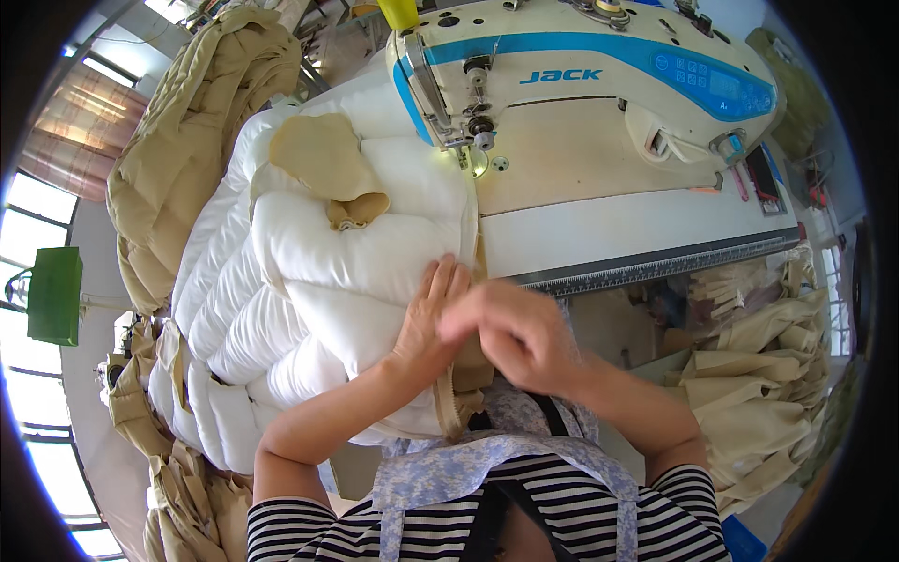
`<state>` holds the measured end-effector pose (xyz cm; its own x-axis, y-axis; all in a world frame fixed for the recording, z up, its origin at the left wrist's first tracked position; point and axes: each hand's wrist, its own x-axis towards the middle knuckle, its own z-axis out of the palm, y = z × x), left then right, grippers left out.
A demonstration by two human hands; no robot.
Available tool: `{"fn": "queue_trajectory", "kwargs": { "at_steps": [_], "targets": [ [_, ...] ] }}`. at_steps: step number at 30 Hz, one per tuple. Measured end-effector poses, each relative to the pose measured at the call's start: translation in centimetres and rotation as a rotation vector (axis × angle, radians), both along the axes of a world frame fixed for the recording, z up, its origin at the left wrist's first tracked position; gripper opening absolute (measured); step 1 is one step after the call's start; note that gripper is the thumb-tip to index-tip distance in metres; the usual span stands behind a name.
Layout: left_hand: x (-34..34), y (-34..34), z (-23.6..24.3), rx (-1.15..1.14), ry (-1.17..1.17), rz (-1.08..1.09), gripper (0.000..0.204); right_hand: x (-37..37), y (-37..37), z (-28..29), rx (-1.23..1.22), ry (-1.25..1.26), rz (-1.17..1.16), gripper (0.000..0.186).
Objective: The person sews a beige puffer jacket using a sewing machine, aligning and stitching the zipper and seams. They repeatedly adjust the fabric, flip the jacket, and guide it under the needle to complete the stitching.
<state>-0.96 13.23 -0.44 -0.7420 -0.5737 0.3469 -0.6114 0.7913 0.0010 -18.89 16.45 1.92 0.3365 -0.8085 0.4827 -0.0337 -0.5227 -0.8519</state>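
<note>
A white quilted padded garment (pixel 318 253) with beige pieces spreads over the left of the sewing table, its right edge running up to the needle area of the sewing machine (pixel 562 56). On that edge, below the needle, my left hand (pixel 429 318) lies flat with fingers stretched out. Close beside it on the right, my right hand (pixel 520 332) is bent at the wrist and smeared by motion; what its fingers do is unclear. A beige edge with a zipper (pixel 449 403) hangs down under my hands toward my lap. A beige pocket-like piece (pixel 323 155) sits on the white padding.
A ruler strip (pixel 655 265) runs along the table's front edge. Beige fabric pieces (pixel 749 393) are heaped at the right, and a beige padded garment (pixel 201 140) hangs at the far left. A green box-shaped object (pixel 54 296) is near the windows. Small tools (pixel 749 183) lie at the table's right end.
</note>
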Motion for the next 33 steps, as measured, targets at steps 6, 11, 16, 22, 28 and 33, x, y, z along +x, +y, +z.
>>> {"fn": "queue_trajectory", "kwargs": {
  "at_steps": [6,11,16,22,28,33],
  "targets": [
    [-0.1,0.5,-1.0,-0.031,-0.268,0.084,0.04,11.3,-13.2,-1.1,0.21,0.532,0.404,0.048],
    [0.6,-0.2,-1.6,-0.067,-0.093,0.083,0.036,7.3,-11.2,-3.7,0.02,0.217,0.301,0.036],
    [1.5,-1.0,-1.1,0.236,0.261,0.162,0.033,-2.7,-2.5,-4.3,-0.266,0.413,-0.236,0.045],
    [1.5,-1.8,2.6,0.251,0.364,0.159,0.027,-1.0,-0.9,-7.5,-0.446,1.037,-0.465,0.068],
    [1.2,-3.7,5.0,0.163,0.245,0.038,0.026,0.8,-0.4,-9.2,-0.698,0.719,0.008,0.044],
    [0.5,-4.5,3.2,0.258,-0.071,-0.104,0.018,0.6,2.3,-9.0,-0.584,0.44,0.105,0.033]
  ]
}}
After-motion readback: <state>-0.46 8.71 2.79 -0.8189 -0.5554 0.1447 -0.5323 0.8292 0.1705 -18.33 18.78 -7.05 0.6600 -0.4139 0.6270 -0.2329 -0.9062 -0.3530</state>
